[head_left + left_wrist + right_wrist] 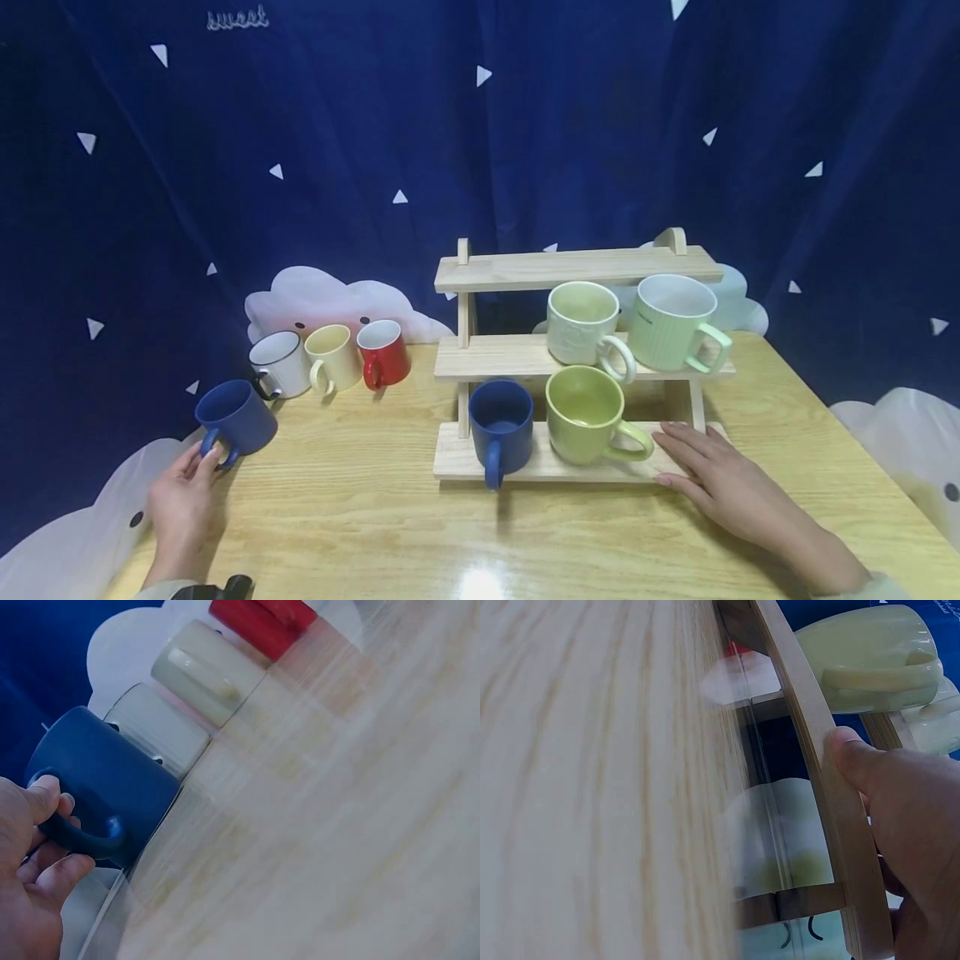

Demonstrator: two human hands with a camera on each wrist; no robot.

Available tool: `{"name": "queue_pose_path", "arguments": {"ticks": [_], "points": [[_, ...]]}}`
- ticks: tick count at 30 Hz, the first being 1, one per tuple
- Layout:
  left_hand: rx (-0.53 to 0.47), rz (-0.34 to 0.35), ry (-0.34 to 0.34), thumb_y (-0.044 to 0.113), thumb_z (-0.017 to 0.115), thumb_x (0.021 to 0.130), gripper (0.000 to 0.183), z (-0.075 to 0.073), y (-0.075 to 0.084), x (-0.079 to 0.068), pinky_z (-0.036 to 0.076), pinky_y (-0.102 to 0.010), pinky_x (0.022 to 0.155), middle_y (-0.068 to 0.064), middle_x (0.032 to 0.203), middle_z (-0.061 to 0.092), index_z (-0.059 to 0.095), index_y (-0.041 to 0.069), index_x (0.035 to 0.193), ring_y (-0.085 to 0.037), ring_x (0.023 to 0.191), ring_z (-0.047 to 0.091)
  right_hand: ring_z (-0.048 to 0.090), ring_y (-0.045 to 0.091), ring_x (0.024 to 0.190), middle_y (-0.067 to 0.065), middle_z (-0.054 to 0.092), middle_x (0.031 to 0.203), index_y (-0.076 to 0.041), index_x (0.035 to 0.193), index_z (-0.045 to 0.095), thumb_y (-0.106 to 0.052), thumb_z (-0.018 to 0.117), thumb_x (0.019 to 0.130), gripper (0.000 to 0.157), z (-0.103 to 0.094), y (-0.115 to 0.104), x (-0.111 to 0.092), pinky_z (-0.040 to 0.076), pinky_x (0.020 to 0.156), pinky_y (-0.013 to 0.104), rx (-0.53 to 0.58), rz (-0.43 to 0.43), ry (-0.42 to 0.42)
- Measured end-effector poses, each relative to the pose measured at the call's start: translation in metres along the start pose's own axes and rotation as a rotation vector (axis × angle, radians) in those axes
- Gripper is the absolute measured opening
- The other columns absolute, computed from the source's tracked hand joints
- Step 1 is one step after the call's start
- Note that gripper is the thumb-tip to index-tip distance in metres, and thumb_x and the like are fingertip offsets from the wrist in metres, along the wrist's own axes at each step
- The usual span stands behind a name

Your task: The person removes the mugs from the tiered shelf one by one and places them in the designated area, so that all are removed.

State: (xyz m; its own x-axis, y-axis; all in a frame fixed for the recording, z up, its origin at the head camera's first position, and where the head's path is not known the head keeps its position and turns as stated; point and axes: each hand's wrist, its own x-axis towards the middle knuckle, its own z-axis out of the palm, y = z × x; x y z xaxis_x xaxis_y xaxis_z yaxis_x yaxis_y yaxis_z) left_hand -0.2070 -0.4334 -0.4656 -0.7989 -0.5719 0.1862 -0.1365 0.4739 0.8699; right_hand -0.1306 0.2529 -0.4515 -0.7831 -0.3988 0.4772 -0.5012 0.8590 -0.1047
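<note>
One matte blue mug (pixel 243 421), looped handle (pixel 112 832) pinched in the left grip (pixel 182 496); right grip (pixel 723 483) straight-fingered on a wooden rack (pixel 577 268).

Pale left sleeve (pixel 155 592), black round-ended device (pixel 206 592) beside it, pale right sleeve (pixel 868 588)

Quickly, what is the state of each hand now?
Left hand: closed, holding the leftmost blue mug by its handle.
Right hand: open, resting on the bottom wooden shelf.

Matte blue mug (pixel 243 418), upright on table (pixel 337 525), handle pinched in my left hand (pixel 182 497), three-tier wooden rack (pixel 570 268), bottom shelf (pixel 456 457) under my right hand (pixel 735 485)
</note>
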Motion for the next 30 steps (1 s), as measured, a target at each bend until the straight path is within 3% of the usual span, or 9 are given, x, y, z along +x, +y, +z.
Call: {"name": "queue_pose_path", "arguments": {"ticks": [7,15,30], "points": [[0.02,-0.005,0.032,0.027,0.059,0.099,0.045,0.0025,0.0002,-0.0003,0.04,0.0,0.066,-0.024,0.125,0.055,0.057,-0.004,0.133,0.027,0.069,0.042,0.051,0.035,0.123,0.009,0.055,0.137,-0.01,0.134,0.059,-0.034,0.072,0.088,0.053,0.001,0.0008,-0.0006,0.017,0.118,0.038,-0.005,-0.007,0.009],[0.023,-0.01,0.016,0.032,0.057,0.1,0.05,0.0043,-0.0008,0.0036,0.043,-0.002,0.076,-0.021,0.129,0.055,0.054,0.0,0.137,0.022,0.085,0.048,0.05,0.034,0.125,0.008,0.054,0.138,-0.012,0.135,0.059,-0.035,0.071,0.089,0.054,0.002,0.0035,-0.0007,0.02,0.117,0.043,-0.012,0.01,-0.006],[0.011,0.002,-0.018,0.032,0.061,0.098,0.051,-0.0033,-0.0047,-0.002,0.042,0.0,0.067,-0.02,0.128,0.057,0.055,-0.001,0.136,0.024,0.075,0.047,0.05,0.035,0.125,0.009,0.054,0.138,-0.01,0.135,0.059,-0.035,0.071,0.089,0.053,0.0015,0.0018,-0.0005,0.018,0.118,0.041,-0.005,0.001,-0.007]]}}
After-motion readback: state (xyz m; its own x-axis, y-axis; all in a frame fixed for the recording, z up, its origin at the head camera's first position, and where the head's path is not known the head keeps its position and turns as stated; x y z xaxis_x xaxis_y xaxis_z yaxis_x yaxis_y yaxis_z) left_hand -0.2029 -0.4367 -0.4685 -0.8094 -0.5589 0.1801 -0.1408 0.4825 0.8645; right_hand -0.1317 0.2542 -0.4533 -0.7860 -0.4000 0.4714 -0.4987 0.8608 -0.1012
